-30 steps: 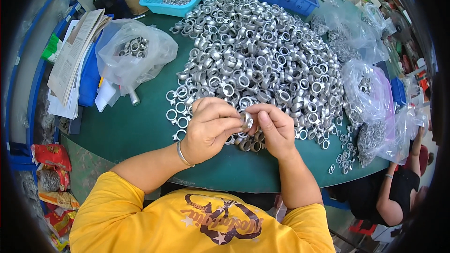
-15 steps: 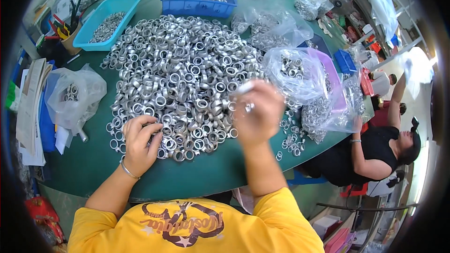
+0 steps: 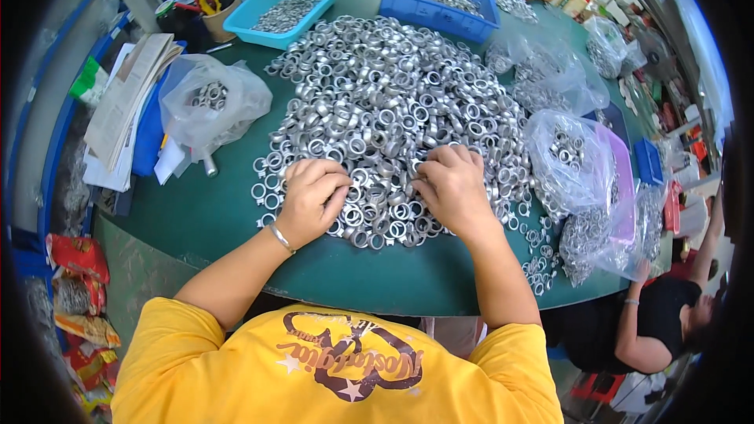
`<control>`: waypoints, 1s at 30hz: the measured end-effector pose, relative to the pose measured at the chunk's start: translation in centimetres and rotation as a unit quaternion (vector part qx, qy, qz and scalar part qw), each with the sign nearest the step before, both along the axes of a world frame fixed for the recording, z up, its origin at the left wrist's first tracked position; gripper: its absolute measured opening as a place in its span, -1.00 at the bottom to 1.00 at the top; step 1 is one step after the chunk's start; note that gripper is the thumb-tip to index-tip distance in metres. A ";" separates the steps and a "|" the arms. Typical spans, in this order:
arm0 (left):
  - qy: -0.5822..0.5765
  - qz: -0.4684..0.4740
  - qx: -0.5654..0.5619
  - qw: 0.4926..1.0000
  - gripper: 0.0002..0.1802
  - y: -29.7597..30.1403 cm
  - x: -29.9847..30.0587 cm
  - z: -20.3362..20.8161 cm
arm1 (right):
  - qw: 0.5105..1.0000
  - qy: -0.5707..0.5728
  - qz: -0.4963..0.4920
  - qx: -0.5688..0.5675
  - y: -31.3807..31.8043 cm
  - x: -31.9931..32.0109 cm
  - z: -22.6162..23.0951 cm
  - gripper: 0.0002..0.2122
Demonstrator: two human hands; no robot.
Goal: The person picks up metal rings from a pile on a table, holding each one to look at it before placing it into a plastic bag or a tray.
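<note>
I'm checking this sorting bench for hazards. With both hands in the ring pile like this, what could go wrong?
1. Loose metal rings lie close to the green table edge on the right; a sweep of the right hand could knock them off.
2. The open clear bag of rings slumps beside that hand and might spill if bumped.
3. The left hand and its fingers are buried in the big ring pile; edges may scrape bare skin.

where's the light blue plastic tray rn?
Head view, far left of the green table: the light blue plastic tray sits beyond the heap of silver metal rings, left of the dark blue plastic crate.
</note>
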State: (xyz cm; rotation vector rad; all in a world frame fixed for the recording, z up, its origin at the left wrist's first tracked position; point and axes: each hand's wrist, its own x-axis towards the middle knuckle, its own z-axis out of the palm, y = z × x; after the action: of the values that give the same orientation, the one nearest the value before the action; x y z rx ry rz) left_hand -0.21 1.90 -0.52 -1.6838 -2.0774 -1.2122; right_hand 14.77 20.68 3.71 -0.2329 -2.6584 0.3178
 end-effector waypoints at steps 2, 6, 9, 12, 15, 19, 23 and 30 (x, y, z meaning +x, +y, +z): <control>-0.011 0.006 0.004 1.000 -0.90 0.2 0.3 0.0 | 0.999 -0.015 -0.004 0.030 0.4 -0.2 -0.4 -0.90; -0.048 0.015 -0.005 0.999 -0.91 -0.3 0.4 0.1 | 0.987 0.034 0.003 -0.157 -0.9 -0.4 0.3 -0.90; -0.169 0.040 0.027 0.984 -0.86 -0.9 2.1 1.7 | 0.853 0.058 0.035 -0.517 -3.2 0.3 -0.6 -0.91; -0.313 -0.059 0.054 0.946 -0.87 -1.2 3.4 3.7 | 0.781 0.100 0.049 -0.615 -5.8 1.3 -0.2 -0.91; -0.367 -0.138 0.029 0.920 -0.90 -1.8 3.3 5.0 | 0.754 0.157 0.060 -0.635 -8.3 1.9 0.1 -0.91; -0.457 -0.234 -0.024 0.858 -0.89 -2.5 2.6 5.9 | 0.895 0.191 0.029 -0.403 -10.5 1.9 0.9 -0.86; -0.485 -0.238 -0.045 0.840 -0.88 -3.3 2.0 5.7 | 0.950 0.190 0.008 -0.248 -12.1 1.7 1.6 -0.84; -0.294 -0.241 0.039 0.924 -0.87 -5.1 0.7 5.9 | 0.790 0.237 -0.054 -0.564 -14.6 1.4 0.8 -0.88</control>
State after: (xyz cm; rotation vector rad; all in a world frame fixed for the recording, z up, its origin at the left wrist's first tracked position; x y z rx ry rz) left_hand 0.51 -3.16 5.37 -2.0517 -1.8886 -2.1503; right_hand 16.17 6.09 4.48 -0.5625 -1.6415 1.6511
